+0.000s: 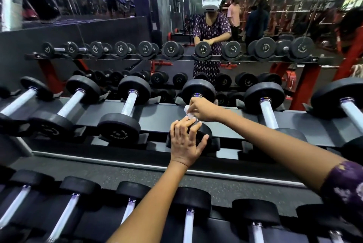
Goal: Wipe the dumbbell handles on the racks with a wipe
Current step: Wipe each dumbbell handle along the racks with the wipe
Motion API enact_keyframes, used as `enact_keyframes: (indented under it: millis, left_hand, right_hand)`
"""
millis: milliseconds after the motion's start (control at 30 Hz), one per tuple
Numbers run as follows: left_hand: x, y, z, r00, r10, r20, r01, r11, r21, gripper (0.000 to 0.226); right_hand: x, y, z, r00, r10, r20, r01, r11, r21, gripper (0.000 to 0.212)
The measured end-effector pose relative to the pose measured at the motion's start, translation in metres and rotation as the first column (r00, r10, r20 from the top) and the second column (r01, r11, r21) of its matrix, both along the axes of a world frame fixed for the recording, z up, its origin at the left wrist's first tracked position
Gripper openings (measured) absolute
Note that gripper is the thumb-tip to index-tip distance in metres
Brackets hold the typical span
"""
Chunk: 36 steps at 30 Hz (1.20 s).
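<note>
On the upper rack (157, 111), fourth dumbbell (198, 93) from the left: its handle is hidden under the right hand (202, 109), which pinches a crumpled white wipe (189, 114) around it, likely mid-wipe. Left hand (185, 140) lies flat on that dumbbell's near head, fingers spread and gripping nothing, probably to stop it rolling. Neighbours left and right of it sit in their cradles with handles bare. Lower rack (196, 182) is nearer than it; the mirror (275, 17) is behind it.
</note>
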<state>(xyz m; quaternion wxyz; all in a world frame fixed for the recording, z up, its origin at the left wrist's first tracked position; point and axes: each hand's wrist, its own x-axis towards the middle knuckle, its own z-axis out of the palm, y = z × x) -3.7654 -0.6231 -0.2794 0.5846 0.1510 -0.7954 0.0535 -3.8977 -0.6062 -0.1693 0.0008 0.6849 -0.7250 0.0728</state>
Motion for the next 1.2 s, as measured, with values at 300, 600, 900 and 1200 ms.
enact_keyframes:
  millis: [300,600,900,1200]
  left_hand:
    - [0.002,0.006,0.002,0.999,0.004,0.036,-0.006,0.999,0.045,0.038]
    - [0.003,0.005,0.001,0.999,0.005,0.048,-0.007,0.999,0.053,0.036]
    - [0.005,0.006,0.003,0.998,0.0,0.055,-0.003,0.999,0.049,0.037]
    - [0.003,0.007,0.002,0.998,0.026,0.056,-0.028,0.998,0.05,0.037]
  right_hand:
    - [-0.007,-0.013,0.014,0.991,-0.047,-0.125,0.049,0.999,0.019,0.023]
    - [-0.012,0.002,0.01,0.999,-0.022,-0.032,0.022,1.0,-0.012,0.029]
    - [-0.017,0.003,0.015,0.999,-0.034,-0.013,0.034,0.999,-0.01,0.027]
    - [-0.013,0.004,0.015,0.994,0.099,-0.048,-0.095,0.992,0.088,0.038]
